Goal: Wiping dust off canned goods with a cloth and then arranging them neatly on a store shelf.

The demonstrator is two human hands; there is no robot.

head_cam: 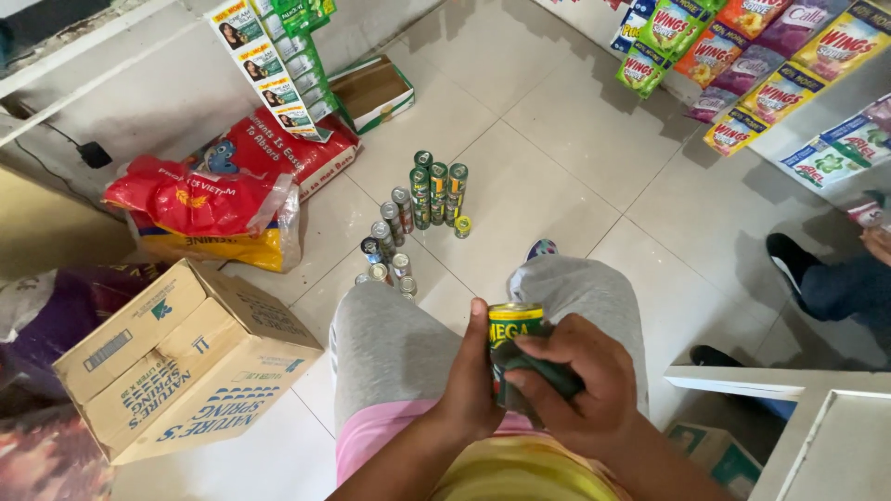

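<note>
Can: over the lap, clamped upright in the left hand so its side faces the cloth
Right hand: grip closed on dark cloth, pressed against the can
Other cans: on the floor beyond the grip

Cardboard box, red sacks, floor cans, hanging sachets, someone's black shoe
</note>
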